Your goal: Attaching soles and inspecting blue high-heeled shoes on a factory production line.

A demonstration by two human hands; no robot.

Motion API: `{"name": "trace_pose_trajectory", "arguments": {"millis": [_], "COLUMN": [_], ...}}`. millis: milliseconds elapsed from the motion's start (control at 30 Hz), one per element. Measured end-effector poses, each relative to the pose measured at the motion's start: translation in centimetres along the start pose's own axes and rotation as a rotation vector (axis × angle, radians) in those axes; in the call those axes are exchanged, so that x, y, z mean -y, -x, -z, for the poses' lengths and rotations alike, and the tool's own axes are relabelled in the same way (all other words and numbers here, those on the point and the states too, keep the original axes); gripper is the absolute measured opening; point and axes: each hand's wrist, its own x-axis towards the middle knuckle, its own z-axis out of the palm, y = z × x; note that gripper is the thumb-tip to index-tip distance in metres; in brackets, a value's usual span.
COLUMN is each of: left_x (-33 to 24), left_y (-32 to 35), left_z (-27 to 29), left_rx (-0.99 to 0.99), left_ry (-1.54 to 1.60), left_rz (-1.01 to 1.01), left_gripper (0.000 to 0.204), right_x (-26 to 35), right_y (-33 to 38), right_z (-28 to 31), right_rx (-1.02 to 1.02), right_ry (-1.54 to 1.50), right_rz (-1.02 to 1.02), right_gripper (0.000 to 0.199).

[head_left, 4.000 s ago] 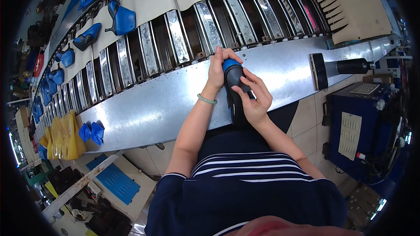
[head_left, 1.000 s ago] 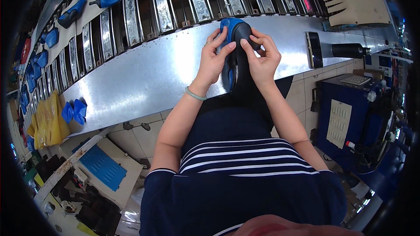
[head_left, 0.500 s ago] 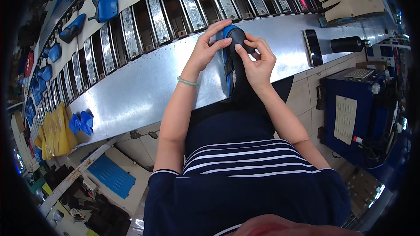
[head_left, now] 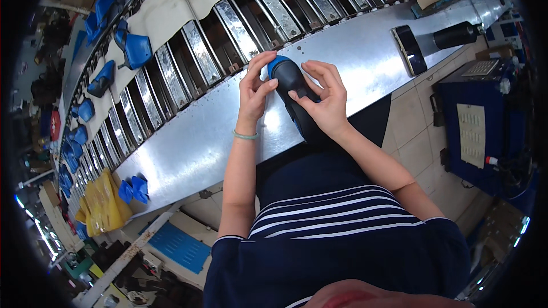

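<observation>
A black shoe upper on a blue shoe last (head_left: 287, 75) lies lengthwise above the metal table's near edge, with blue showing at its rounded far end. My left hand (head_left: 255, 91) curves round the left side of that end, its fingertips at the blue part and its thumb on the edge. From the right, my right hand (head_left: 326, 94) grips the shoe, its thumb pressed on the black top and its fingers bent along the other side. The near part of the shoe merges with my dark clothing.
A slatted metal conveyor (head_left: 234, 25) runs behind the table (head_left: 188, 154). Several blue lasts (head_left: 134, 48) stand beyond it at left. Yellow gloves (head_left: 104, 202) and small blue pieces (head_left: 134, 189) lie at the left end. A phone (head_left: 410, 50) and a black bottle-like cylinder (head_left: 456, 35) lie at right.
My view has turned a little. The shoe's far end now leans to the left, and my right thumb has moved lower along the black top.
</observation>
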Motion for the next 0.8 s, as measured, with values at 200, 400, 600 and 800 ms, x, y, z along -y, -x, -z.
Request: {"name": "trace_pose_trajectory", "arguments": {"millis": [200, 400, 600, 800], "left_x": [0.9, 0.9, 1.7, 1.7], "left_y": [1.1, 1.1, 0.8, 0.8], "left_z": [0.6, 0.2, 0.7, 0.6], "left_rx": [-0.046, -0.065, -0.027, -0.035], "left_ry": [0.089, 0.106, -0.002, -0.025], "left_rz": [0.027, 0.062, 0.020, 0.064], "left_gripper": [0.059, 0.059, 0.071, 0.075], "right_x": [-0.1, -0.1, -0.6, -1.6], "right_y": [0.9, 1.2, 1.2, 0.4], "right_z": [2.1, 2.5, 3.2, 4.5], "right_rx": [0.178, 0.192, 0.197, 0.243], "right_ry": [0.284, 0.277, 0.231, 0.100], "right_rz": [0.057, 0.106, 0.073, -0.037], "right_gripper": [0.037, 0.036, 0.030, 0.026]}}
